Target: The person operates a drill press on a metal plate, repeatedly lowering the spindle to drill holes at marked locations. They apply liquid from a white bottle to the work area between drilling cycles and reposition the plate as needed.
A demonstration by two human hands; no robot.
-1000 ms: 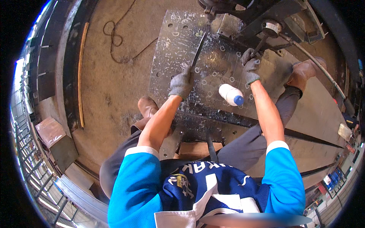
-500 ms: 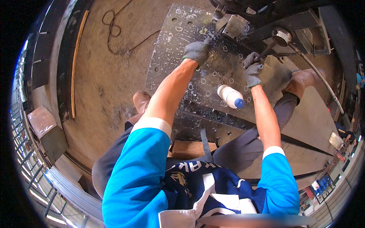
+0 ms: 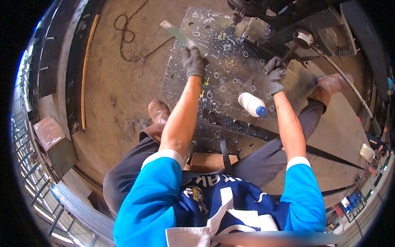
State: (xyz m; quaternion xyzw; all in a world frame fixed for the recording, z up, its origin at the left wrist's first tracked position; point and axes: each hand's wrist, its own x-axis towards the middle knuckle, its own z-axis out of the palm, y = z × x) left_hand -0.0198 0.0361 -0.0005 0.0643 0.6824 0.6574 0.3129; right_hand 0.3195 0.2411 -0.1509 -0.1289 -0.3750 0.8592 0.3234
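Observation:
My gloved left hand is closed around a flat brush-like tool, pale at its far end and greenish along the middle, somewhat blurred. It is raised over the left part of a dark steel plate with chalk circles and several holes. My gloved right hand grips a lever handle that runs to the round hub of a drilling machine. The machine's drill end points at the plate's far edge. A white bottle with a blue cap lies on the plate near my right wrist.
Yellowish shavings lie on the plate. A dark cable loops over the floor at far left. My boots flank the plate. A long rod slants down at right. A box stands at left.
My left hand has moved left and nearer to me, away from beneath the drill end, bringing the tool into clear view. My right hand stays on the lever handle.

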